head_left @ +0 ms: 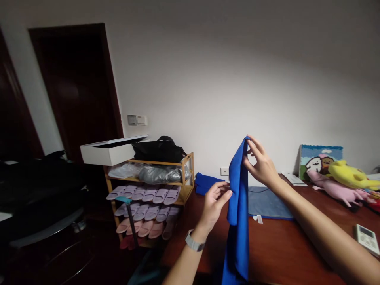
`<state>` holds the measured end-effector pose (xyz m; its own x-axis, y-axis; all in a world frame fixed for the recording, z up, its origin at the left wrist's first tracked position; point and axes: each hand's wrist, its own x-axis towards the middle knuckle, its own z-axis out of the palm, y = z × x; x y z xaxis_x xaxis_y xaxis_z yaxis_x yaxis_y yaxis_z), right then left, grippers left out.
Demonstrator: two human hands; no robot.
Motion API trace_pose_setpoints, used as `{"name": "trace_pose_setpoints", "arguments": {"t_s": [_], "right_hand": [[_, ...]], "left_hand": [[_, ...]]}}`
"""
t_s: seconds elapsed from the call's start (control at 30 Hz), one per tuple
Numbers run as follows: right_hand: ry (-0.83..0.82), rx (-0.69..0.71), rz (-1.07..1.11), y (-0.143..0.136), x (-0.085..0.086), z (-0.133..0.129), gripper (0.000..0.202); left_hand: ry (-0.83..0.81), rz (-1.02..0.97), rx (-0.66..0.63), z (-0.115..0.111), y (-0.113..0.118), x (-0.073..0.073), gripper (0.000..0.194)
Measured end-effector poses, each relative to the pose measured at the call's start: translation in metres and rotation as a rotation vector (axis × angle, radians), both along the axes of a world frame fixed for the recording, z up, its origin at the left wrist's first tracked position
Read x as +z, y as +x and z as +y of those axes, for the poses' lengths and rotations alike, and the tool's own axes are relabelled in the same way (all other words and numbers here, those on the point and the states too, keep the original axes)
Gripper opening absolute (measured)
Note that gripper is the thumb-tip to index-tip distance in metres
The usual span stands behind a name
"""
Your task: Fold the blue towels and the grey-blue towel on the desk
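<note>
A long blue cloth (240, 229) hangs down in front of me, folded over on itself, its lower end running out of the picture. My right hand (259, 161) pinches its top corner between thumb and fingers. Lower down, my left hand (216, 200) is at the left edge of the cloth, fingers curled against it, with part of the grip hidden. A second blue cloth (208, 183), folded, lies on the table's far left corner. Behind the hanging cloth, a grey-blue cloth (270, 204) with white tags is spread flat on the table.
The brown table (276, 245) stands against the wall. Pink (338, 190) and yellow plush toys (352, 175), a dog picture (320, 160) and a white remote (367, 238) are at right. Left stands a slipper rack (145, 194) with a black bag (160, 150) and white box (109, 152) on top.
</note>
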<state>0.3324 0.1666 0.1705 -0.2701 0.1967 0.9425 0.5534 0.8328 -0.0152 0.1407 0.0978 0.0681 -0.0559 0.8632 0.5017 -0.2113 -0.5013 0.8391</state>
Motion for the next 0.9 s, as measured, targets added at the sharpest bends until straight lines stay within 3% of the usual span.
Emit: {"name": "trace_pose_setpoints", "arguments": {"t_s": [0.1,0.23,0.37,0.47,0.57,0.63,0.7,0.77,0.83,0.9], "right_hand": [[-0.075,0.052,0.093,0.009,-0.006,-0.004,0.06],[-0.082,0.143,0.075,0.012,-0.015,-0.017,0.061],[-0.103,0.139,0.083,0.018,-0.019,-0.018,0.063],[-0.239,0.116,0.184,0.02,-0.016,0.004,0.062],[-0.455,0.064,0.211,0.016,-0.012,0.03,0.061],[-0.575,0.027,0.162,0.012,-0.018,0.034,0.051],[-0.639,0.075,0.153,0.008,-0.036,0.019,0.031],[-0.675,0.225,0.235,0.0,-0.068,-0.009,0.029],[-0.74,0.381,0.347,-0.01,-0.107,-0.042,0.034],[-0.778,0.416,0.407,-0.023,-0.146,-0.068,0.038]], "left_hand": [[-0.034,-0.035,-0.144,-0.001,0.006,-0.003,0.025],[-0.221,-0.157,-0.406,0.007,0.016,-0.014,0.016],[-0.247,-0.069,-0.333,0.002,0.014,-0.02,0.025],[-0.227,0.008,-0.326,-0.012,0.01,-0.01,0.029],[-0.166,-0.037,-0.307,-0.022,0.012,0.013,0.033],[-0.099,-0.106,-0.235,-0.021,0.015,0.03,0.034],[-0.036,-0.17,-0.133,-0.016,0.019,0.042,0.034],[-0.003,-0.199,-0.036,-0.008,0.021,0.045,0.034],[0.017,-0.164,0.014,-0.003,0.024,0.037,0.033],[0.05,-0.057,0.008,-0.003,0.027,0.022,0.032]]}}
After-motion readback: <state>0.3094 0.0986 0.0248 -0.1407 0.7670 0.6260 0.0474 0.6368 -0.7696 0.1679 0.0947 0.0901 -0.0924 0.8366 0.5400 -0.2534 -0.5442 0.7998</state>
